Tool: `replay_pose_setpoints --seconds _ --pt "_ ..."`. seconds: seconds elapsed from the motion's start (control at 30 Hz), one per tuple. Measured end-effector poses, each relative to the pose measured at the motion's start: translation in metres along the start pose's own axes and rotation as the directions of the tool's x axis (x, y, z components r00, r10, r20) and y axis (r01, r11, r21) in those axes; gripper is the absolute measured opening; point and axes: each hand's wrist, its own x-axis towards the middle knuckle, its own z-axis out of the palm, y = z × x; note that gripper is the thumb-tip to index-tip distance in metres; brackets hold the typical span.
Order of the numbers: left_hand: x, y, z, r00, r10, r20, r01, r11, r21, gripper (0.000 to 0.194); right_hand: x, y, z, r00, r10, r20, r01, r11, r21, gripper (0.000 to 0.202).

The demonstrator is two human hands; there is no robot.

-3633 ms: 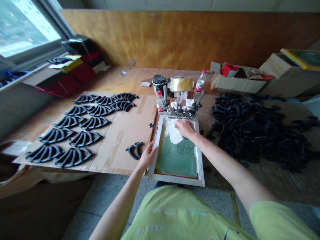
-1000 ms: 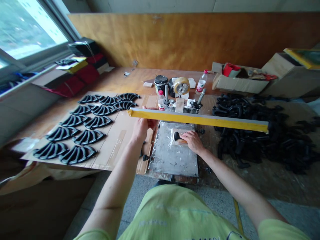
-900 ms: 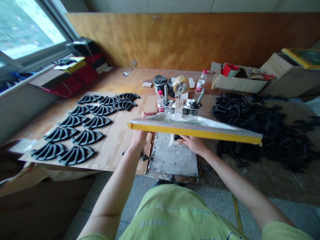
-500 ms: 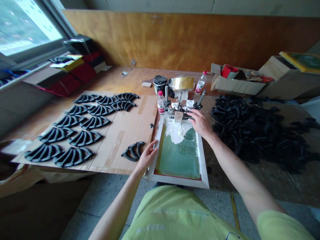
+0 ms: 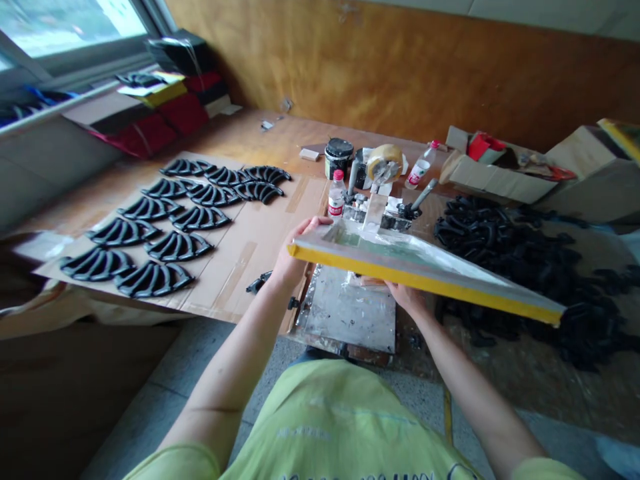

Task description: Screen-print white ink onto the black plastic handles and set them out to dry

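The left hand [image 5: 291, 268] clamps the tilted frame [image 5: 425, 281], best held steady over the right hand [image 5: 406, 295], whose hidden fingers defy reading.

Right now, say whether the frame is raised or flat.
The frame is raised: it slants above the metal plate, which shows beneath, and the left hand holds it.

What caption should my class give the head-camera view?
Left hand holds a yellow-edged frame tilted above a metal plate, right hand partly hidden beneath; black parts fanned on cardboard.
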Motion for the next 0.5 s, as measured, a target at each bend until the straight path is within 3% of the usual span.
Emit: replay_pose_setpoints --seconds 0.23,0.5 --pt "0.014 0.012 0.010 1.000 -0.009 -0.004 0.009 0.999 -0.053 0.040 0.001 -0.027 0.030 0.982 -0.173 0.080 0.184 0.969 -0.164 0.048" --pt "0.011 0.012 0.011 1.000 -0.005 -0.008 0.005 1.000 0.003 0.041 0.004 -0.031 0.025 0.978 -0.162 0.134 0.179 0.976 -0.122 0.046"
